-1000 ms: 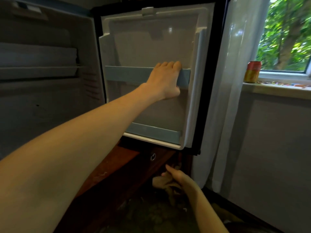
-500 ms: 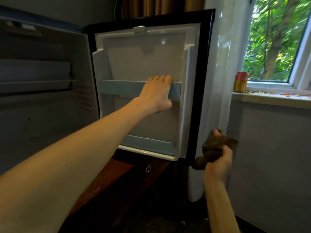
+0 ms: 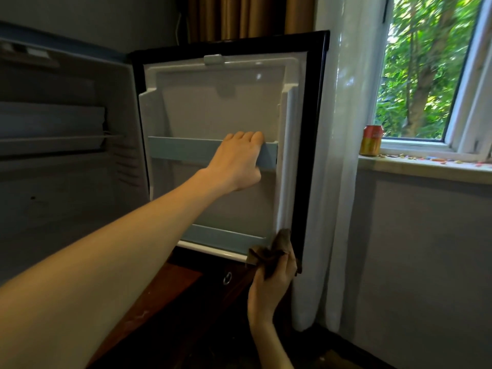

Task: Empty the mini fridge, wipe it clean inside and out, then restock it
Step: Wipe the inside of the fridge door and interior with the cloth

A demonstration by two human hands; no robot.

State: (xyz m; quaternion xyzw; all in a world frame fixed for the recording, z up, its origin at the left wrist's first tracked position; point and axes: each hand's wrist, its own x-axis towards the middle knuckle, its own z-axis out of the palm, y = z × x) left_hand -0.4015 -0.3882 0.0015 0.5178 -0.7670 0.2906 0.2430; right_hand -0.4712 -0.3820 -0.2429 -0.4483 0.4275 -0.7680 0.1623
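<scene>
Trouble starts at the upper rail of the open fridge door: my left hand hooks its fingers over it, and leaning there could pop it loose. My right hand pinches the bunched brown cloth at the door's lower right corner, where I judge a hard wipe might swing it into the curtain.

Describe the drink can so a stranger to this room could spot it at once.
Find the window right of the open fridge door and drop to its pale sill. The can stands upright at the sill's left end, beside the white curtain. It is orange and yellow with a red top, the only tall thing among small coloured bits scattered flat.
</scene>
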